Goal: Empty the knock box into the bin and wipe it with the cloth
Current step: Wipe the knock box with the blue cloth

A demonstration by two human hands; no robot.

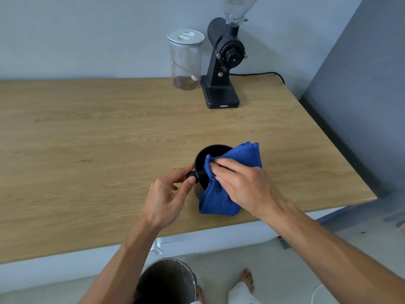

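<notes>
Head view: left hand (pixel 168 194) is pinching the black knock box (pixel 206 159) bar end on the tabletop (pixel 87 139), while right hand (pixel 243 181) fingers are pressing the blue cloth (pixel 238 156) over its rim.

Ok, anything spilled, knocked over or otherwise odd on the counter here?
Nothing stands out. The knock box sits upright on the counter, left hand steadying it, right hand pressing the blue cloth over its rim. No grounds show on the wood.
</notes>
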